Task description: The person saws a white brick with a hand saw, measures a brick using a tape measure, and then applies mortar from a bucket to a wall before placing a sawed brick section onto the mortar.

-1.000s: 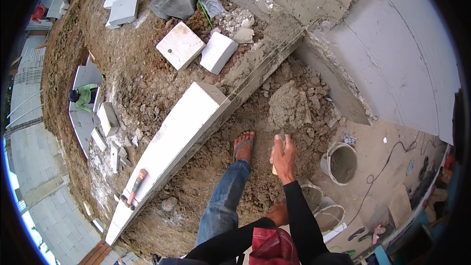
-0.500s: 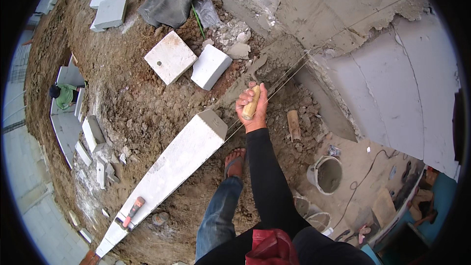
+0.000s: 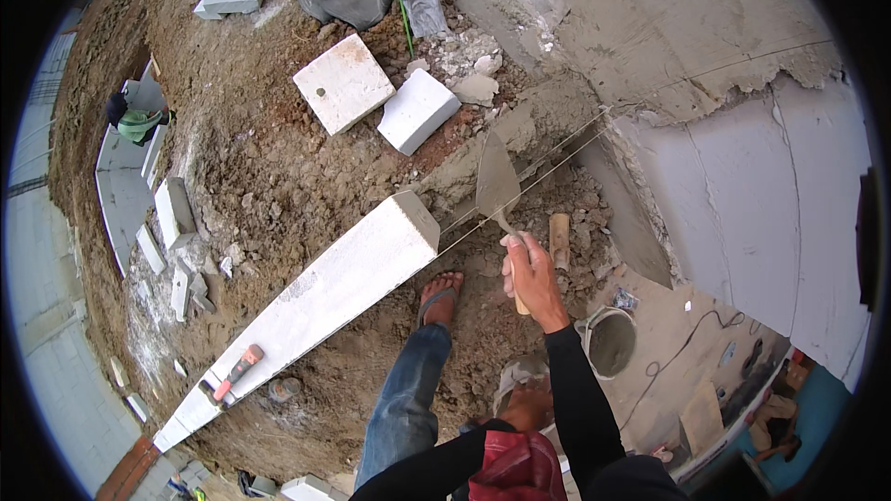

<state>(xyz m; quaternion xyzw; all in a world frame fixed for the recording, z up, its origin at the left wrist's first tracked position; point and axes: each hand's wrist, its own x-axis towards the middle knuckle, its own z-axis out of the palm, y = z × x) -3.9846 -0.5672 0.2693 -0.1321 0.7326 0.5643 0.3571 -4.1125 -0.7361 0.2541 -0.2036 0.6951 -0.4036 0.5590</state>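
fingers of the right hand (image 3: 531, 271) grip a trowel (image 3: 497, 183), its blade beside the block's end (image 3: 408, 223).

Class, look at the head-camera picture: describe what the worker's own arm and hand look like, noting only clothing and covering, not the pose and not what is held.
Only one arm shows clearly, the right. It wears a long black sleeve, close-fitting, ending at the wrist. The right hand is bare: no glove, and no ring or watch can be made out. The left hand is out of view; only dark cloth shows at the lower edge.

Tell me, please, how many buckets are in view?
1: a grey bucket on the concrete floor, below the right hand holding the trowel. Others may be hidden.
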